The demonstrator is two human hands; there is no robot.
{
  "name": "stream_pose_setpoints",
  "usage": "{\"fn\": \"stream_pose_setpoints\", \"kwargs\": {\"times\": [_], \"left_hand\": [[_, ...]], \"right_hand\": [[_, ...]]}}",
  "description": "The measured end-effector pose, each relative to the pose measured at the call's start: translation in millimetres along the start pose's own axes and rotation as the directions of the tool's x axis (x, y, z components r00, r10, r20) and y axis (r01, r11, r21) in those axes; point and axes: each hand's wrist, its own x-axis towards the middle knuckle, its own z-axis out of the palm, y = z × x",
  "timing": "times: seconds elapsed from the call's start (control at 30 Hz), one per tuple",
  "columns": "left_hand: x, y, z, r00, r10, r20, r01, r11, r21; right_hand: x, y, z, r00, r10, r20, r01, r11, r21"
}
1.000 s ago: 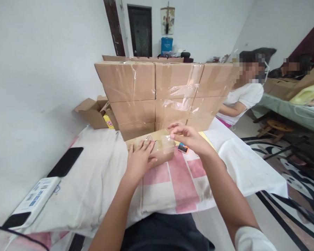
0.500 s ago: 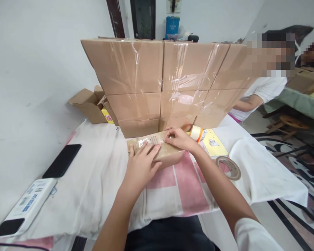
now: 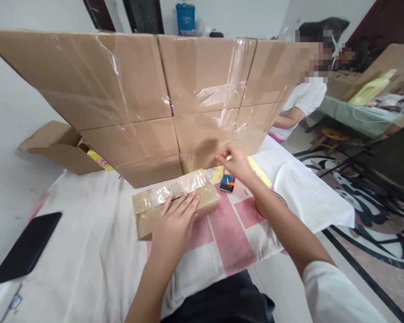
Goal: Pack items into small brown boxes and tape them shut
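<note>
A small taped carton (image 3: 205,197) lies on the cloth-covered table, with clear tape shining along its top. My left hand (image 3: 177,220) rests on it, fingers stretched over the top and near side. Raised beyond the carton's right end, my right hand (image 3: 234,161) is pinched in front of the big stack of boxes; what it holds, if anything, is too small to make out. Just below that hand sits an orange and blue tape dispenser (image 3: 227,183). A roll of brown tape (image 3: 280,198) is mostly hidden behind my right forearm.
Stacked, tape-wrapped cartons (image 3: 128,85) stand across the table's back. An open box (image 3: 63,146) is at the left, a black phone (image 3: 27,246) at the left front. A person in a white shirt (image 3: 309,101) is behind the stack at the right. White cloth (image 3: 309,197) covers the right corner.
My right hand has left the small carton and moved up toward the stack. My left hand stays on the carton. The view has shifted to the right, and the dispenser now shows its blue side.
</note>
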Motion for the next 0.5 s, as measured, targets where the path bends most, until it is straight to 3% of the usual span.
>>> {"fn": "stream_pose_setpoints", "kwargs": {"times": [0.1,0.2,0.33,0.5], "left_hand": [[-7,-3,-0.5,0.998,0.046,-0.037,-0.048,0.998,-0.03],[-10,-4,-0.3,0.997,0.065,-0.039,-0.067,0.996,-0.053],[-7,-4,-0.5,0.999,0.04,-0.018,-0.041,0.998,-0.047],[-1,-1,-1.2,1.0,0.015,-0.014,-0.015,1.0,-0.015]], "right_hand": [[6,71,-52,0.99,0.135,-0.034,-0.139,0.97,-0.199],[0,136,-83,0.952,0.262,0.159,-0.189,0.91,-0.369],[-13,183,-82,0.883,0.263,0.388,-0.089,0.907,-0.412],[-18,195,-71,0.854,0.173,0.49,0.006,0.94,-0.342]]}}
